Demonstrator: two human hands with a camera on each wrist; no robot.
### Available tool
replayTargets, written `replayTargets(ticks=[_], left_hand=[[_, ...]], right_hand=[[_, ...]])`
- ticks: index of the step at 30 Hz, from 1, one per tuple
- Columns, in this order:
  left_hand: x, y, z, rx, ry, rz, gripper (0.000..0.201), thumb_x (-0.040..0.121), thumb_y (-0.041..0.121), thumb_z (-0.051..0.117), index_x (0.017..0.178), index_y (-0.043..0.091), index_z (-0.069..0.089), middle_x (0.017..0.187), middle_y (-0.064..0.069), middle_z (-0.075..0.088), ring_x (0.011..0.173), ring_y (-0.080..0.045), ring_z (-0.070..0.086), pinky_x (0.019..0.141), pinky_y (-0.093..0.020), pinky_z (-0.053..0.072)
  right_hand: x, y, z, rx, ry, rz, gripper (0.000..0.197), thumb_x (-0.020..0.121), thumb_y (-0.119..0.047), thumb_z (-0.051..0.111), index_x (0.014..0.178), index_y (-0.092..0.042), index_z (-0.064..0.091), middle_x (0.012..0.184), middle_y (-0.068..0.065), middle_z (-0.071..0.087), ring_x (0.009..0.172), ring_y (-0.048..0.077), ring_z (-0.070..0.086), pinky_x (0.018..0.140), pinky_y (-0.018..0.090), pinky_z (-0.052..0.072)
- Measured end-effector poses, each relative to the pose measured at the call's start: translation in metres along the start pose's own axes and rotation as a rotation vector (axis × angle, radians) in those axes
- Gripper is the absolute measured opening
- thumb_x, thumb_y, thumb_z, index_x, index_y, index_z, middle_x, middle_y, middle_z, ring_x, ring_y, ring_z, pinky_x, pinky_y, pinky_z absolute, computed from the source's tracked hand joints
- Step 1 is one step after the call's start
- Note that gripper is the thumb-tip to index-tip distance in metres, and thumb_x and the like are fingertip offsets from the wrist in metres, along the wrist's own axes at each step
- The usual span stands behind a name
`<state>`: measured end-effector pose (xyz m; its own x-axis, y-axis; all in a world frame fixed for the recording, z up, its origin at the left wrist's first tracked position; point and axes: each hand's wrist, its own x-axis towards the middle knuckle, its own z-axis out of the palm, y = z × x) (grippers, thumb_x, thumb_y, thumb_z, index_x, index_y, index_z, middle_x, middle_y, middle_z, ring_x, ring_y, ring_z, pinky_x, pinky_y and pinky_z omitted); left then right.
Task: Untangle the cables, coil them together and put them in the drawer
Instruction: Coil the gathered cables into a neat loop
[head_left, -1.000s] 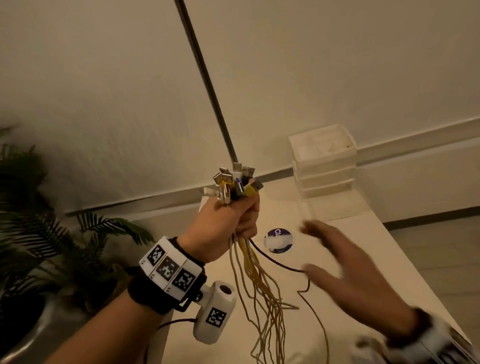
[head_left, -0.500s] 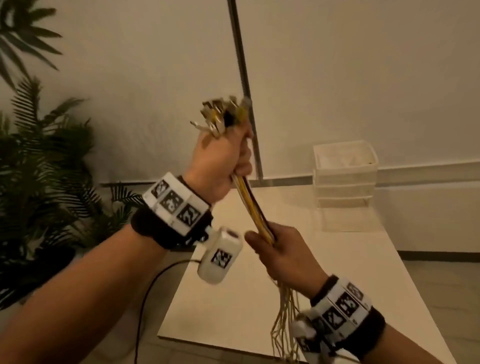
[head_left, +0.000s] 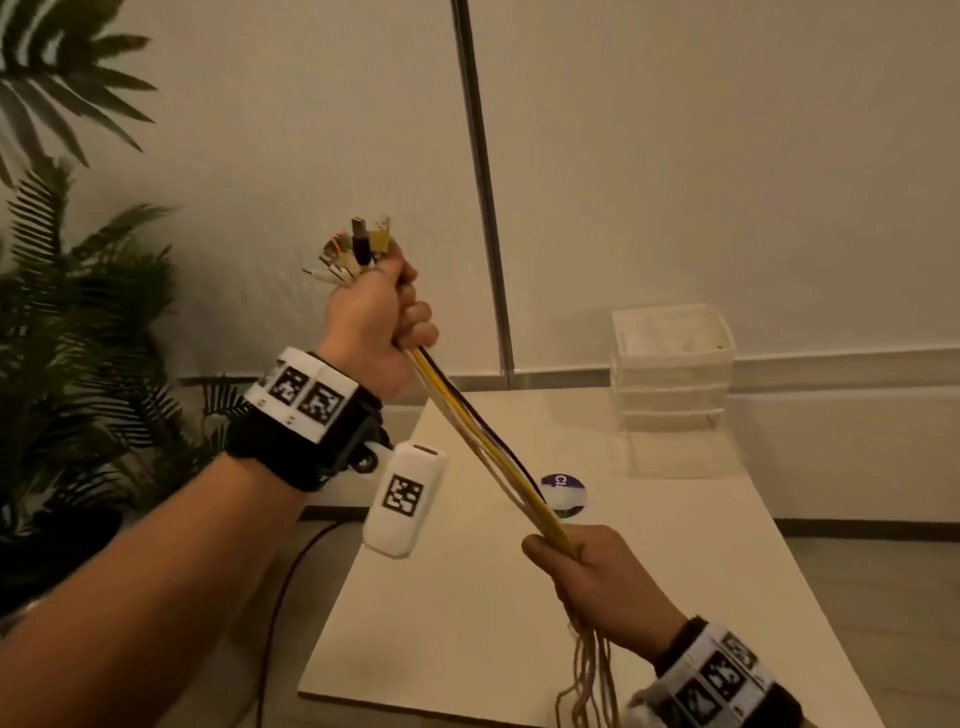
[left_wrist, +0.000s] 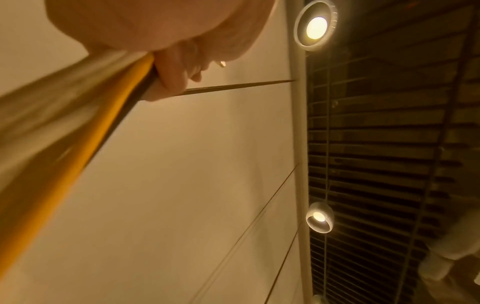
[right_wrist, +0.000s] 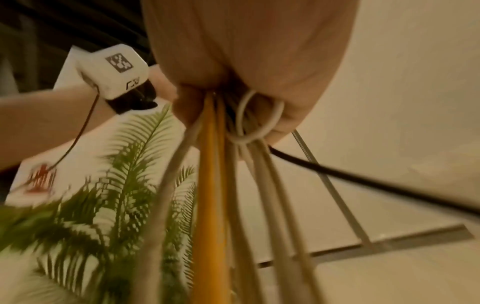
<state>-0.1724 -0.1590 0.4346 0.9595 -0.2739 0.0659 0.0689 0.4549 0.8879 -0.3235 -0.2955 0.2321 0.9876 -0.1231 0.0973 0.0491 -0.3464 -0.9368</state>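
Note:
A bundle of cables (head_left: 480, 441), yellow, white and black, runs taut between my two hands above the table. My left hand (head_left: 382, 317) is raised and grips the bundle just below its plugs (head_left: 358, 249), which fan out above the fist. My right hand (head_left: 597, 566) grips the same bundle lower down; the loose ends (head_left: 592, 680) hang below it past the table's front edge. The left wrist view shows fingers (left_wrist: 171, 76) curled round the yellow cable (left_wrist: 78, 148). In the right wrist view the cables (right_wrist: 215, 185) leave my fist with a small white loop (right_wrist: 259, 117). The clear plastic drawer unit (head_left: 672, 364) stands at the table's back right, drawers closed.
The white table (head_left: 467, 623) carries a round purple-and-white disc (head_left: 563, 493) near its middle. A palm plant (head_left: 67, 364) fills the left side. A thin metal pole (head_left: 480, 182) rises against the wall behind the table. A dark lead (head_left: 280, 597) hangs from my left wrist camera.
My right hand went from open to gripping the bundle under the left fist, then slid down it toward me. My left hand rose with the plugs, pulling the cables straight.

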Motion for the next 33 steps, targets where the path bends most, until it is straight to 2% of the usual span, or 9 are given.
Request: replayTargets(ticks=[5,9,12,15,19,21,25,28,33], left_hand=[[0.014,0.038,-0.007,-0.009,-0.016,0.171,0.042,0.102,0.040,0.042,0.065,0.020,0.040,0.043,0.009,0.024,0.034,-0.004,0.018,0.031,-0.018,0.017],[0.029,0.053,-0.019,-0.009,0.015,0.238,0.043,0.100,0.043,0.046,0.064,0.020,0.043,0.051,0.008,0.026,0.039,-0.007,0.019,0.034,-0.018,0.018],[0.043,0.056,-0.035,0.002,0.079,0.186,0.042,0.100,0.040,0.047,0.065,0.019,0.042,0.053,0.007,0.024,0.040,-0.008,0.017,0.035,-0.018,0.017],[0.052,0.057,-0.037,0.018,0.090,0.169,0.040,0.100,0.039,0.047,0.065,0.019,0.043,0.054,0.007,0.026,0.041,-0.008,0.018,0.035,-0.019,0.018],[0.054,0.064,-0.034,-0.014,0.053,0.152,0.042,0.100,0.043,0.045,0.065,0.019,0.042,0.053,0.008,0.026,0.040,-0.007,0.018,0.035,-0.020,0.018],[0.048,0.062,-0.029,-0.055,0.023,0.124,0.044,0.100,0.047,0.044,0.065,0.020,0.042,0.050,0.009,0.024,0.039,-0.006,0.017,0.034,-0.019,0.017],[0.037,0.055,-0.014,-0.046,-0.014,0.204,0.044,0.099,0.048,0.045,0.066,0.020,0.042,0.050,0.009,0.024,0.040,-0.006,0.017,0.034,-0.020,0.018],[0.036,0.061,-0.011,-0.075,0.007,0.254,0.042,0.099,0.047,0.046,0.066,0.020,0.040,0.052,0.009,0.021,0.041,-0.008,0.015,0.035,-0.021,0.018],[0.044,0.061,-0.008,-0.040,0.045,0.264,0.042,0.099,0.046,0.046,0.066,0.020,0.040,0.053,0.009,0.023,0.042,-0.008,0.016,0.036,-0.020,0.018]], right_hand=[[-0.007,0.024,0.014,-0.055,-0.083,-0.033,0.029,0.096,-0.033,0.050,0.069,-0.022,0.051,0.058,0.007,0.065,0.054,0.011,0.060,0.068,0.032,0.049],[-0.025,0.041,0.021,0.105,-0.069,0.103,0.040,0.102,-0.038,0.035,0.079,-0.015,0.059,0.064,0.011,0.067,0.058,0.024,0.062,0.062,0.034,0.052],[-0.028,0.032,0.020,0.309,0.007,0.176,0.040,0.102,-0.034,0.037,0.079,-0.006,0.054,0.053,0.006,0.041,0.044,0.017,0.037,0.046,0.029,0.030],[-0.026,0.026,0.023,0.410,0.006,0.201,0.040,0.099,-0.037,0.040,0.079,-0.006,0.052,0.056,0.001,0.028,0.047,0.014,0.020,0.050,0.032,0.016],[-0.021,0.022,0.024,0.336,0.019,0.137,0.035,0.097,-0.039,0.045,0.092,-0.009,0.062,0.061,0.008,0.053,0.049,0.022,0.046,0.049,0.031,0.042],[-0.016,0.015,0.025,0.343,0.079,0.068,0.016,0.098,-0.024,0.051,0.107,-0.017,0.063,0.083,0.010,0.068,0.067,0.029,0.066,0.066,0.041,0.059],[-0.004,0.001,0.028,0.505,0.320,0.052,0.022,0.092,-0.013,0.061,0.111,-0.013,0.051,0.100,0.012,0.072,0.076,0.038,0.072,0.070,0.054,0.059],[-0.004,-0.001,0.023,0.660,0.267,0.094,0.037,0.081,-0.022,0.067,0.111,-0.009,0.049,0.104,0.015,0.071,0.080,0.043,0.071,0.070,0.050,0.059],[0.003,0.006,0.012,0.896,0.239,0.146,0.029,0.082,-0.018,0.065,0.101,0.003,0.065,0.107,0.025,0.067,0.100,0.037,0.066,0.090,0.058,0.052]])
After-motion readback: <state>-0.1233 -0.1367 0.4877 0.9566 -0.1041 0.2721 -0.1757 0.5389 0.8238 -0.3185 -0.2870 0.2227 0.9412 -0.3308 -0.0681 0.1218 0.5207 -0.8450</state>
